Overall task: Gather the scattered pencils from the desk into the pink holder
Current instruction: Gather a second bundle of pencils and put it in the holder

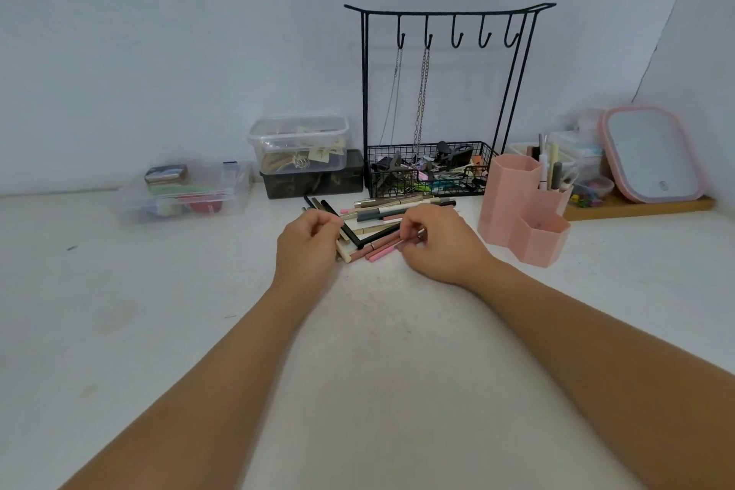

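Pencils (382, 225) in black, pink, grey and cream lie in a crossed heap on the white desk (378, 350), left of the pink holder (525, 211). Left hand (308, 247) curls over the heap's left ends, its grasp unclear; right hand (435, 243) pinches a pink one. Behind: a wire basket (429, 171) and plastic boxes (298, 143).

Both forearms run off the bottom edge. The left hand (308, 247) covers the near ends of several pencils (382, 223), so its grip is unclear. The right hand (431, 247) hides the pencil ends under its curled fingers. Behind the pencils, the wire basket (427, 171) holds a dark jumble too small to identify. The clear box (183, 193) contents blur.
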Motion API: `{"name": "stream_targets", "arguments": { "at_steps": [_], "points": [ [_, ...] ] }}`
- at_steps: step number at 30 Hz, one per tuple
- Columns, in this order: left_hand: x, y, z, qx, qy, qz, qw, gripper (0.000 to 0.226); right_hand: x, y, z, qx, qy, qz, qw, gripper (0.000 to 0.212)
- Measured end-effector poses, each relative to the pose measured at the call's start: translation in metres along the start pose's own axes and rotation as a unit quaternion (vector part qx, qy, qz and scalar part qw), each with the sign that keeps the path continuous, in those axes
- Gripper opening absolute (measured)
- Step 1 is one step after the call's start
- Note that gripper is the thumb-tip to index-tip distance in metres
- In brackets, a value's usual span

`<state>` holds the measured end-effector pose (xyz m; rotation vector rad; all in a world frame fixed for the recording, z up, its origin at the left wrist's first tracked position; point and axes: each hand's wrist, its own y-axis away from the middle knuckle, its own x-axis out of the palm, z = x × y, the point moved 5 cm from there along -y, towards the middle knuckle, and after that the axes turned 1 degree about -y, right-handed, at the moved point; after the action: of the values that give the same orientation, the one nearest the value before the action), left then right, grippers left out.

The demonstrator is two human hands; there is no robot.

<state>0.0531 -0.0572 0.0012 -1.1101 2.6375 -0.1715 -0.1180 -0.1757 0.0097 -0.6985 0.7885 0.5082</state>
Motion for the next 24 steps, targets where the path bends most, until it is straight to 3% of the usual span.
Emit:
{"name": "stream_targets", "arguments": {
  "at_steps": [4, 9, 13, 16, 20, 24],
  "points": [
    [-0.002, -0.003, 0.004, -0.025, 0.02, -0.006, 0.999, 0.015, -0.005, -0.008, -0.002, 0.006, -0.039, 0.051, 0.998, 0.011],
    [-0.004, -0.015, 0.004, -0.065, 0.055, -0.023, 0.996, 0.02, -0.019, -0.018, -0.004, -0.005, 0.08, 0.167, 0.983, 0.005],
    [0.003, -0.015, 0.0, -0.036, 0.018, 0.001, 0.999, 0.016, -0.021, -0.022, -0.004, -0.031, 0.158, 0.204, 0.966, 0.007],
    [0.002, -0.017, 0.003, -0.065, 0.111, 0.001, 0.992, 0.017, -0.023, -0.023, 0.008, -0.057, 0.166, 0.19, 0.966, 0.007],
    [-0.002, -0.018, 0.003, -0.079, 0.141, -0.019, 0.987, 0.016, -0.039, -0.019, 0.045, -0.084, 0.068, 0.091, 0.99, 0.009],
    [-0.003, -0.021, 0.003, -0.08, 0.16, 0.001, 0.984, 0.029, -0.044, -0.016, 0.077, -0.038, -0.206, 0.024, 0.977, 0.006]
  ]
}}
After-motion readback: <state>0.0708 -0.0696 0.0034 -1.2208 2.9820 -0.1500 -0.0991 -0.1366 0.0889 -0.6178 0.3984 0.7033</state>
